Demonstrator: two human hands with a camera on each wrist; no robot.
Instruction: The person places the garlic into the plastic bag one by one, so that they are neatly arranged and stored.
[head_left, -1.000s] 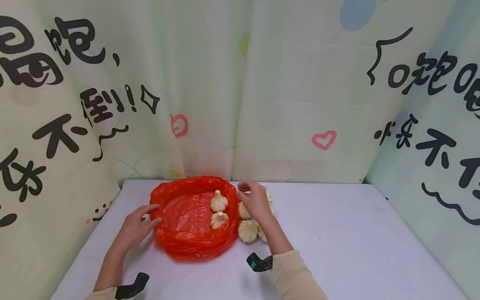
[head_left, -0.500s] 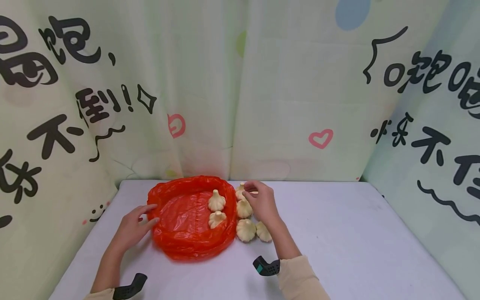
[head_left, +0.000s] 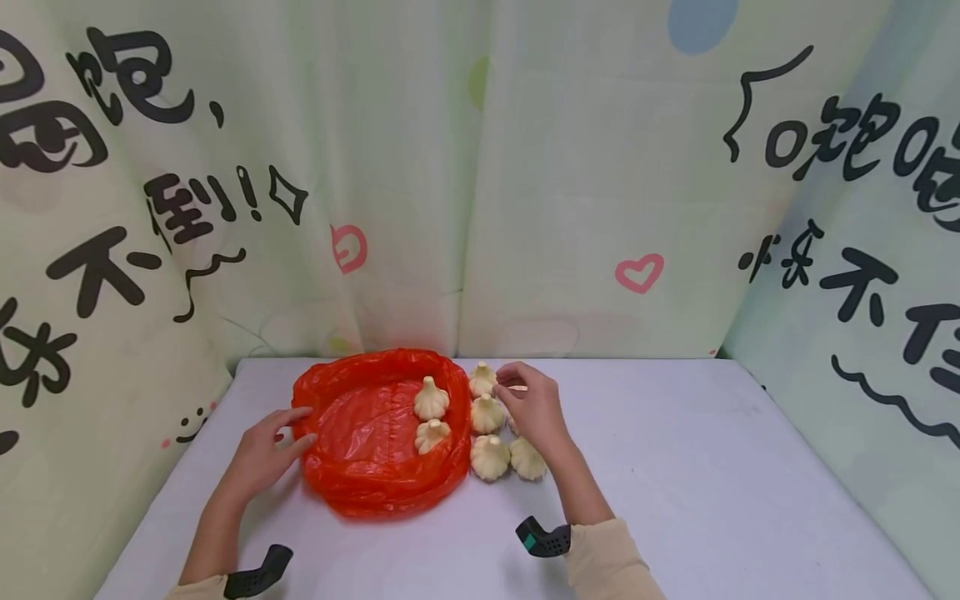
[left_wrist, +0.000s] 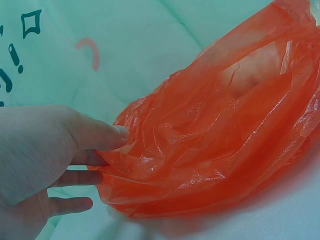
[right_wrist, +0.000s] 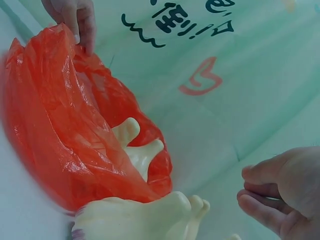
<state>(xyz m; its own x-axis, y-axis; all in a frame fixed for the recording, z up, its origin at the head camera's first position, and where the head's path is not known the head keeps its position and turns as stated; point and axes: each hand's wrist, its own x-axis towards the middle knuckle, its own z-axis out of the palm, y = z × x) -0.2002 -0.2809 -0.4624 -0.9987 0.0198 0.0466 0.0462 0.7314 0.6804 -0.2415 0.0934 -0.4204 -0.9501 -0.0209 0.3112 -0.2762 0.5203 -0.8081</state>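
Note:
A red plastic bag (head_left: 367,500) lies with its mouth spread, two garlic bulbs (head_left: 431,400) inside at its right side. My left hand (head_left: 266,454) holds the bag's left rim; in the left wrist view the thumb overlaps the red plastic and the other fingers reach its edge. Several more garlic bulbs (head_left: 490,458) stand beside the bag on the right. Over them is my right hand (head_left: 534,408), fingertips near the farthest bulb (head_left: 482,379); in the right wrist view its loosely bent fingers (right_wrist: 262,212) hold nothing. The hand partly hides bulbs beneath it.
The white table (head_left: 675,483) extends to the right and in front of the bag. A printed curtain (head_left: 585,208) hangs behind the back edge and along both sides. Each wrist wears a black camera mount (head_left: 543,537).
My right hand has drawn back to the right from the bag's rim, uncovering the far garlic bulbs. The left hand stays at the bag. The view has shifted slightly.

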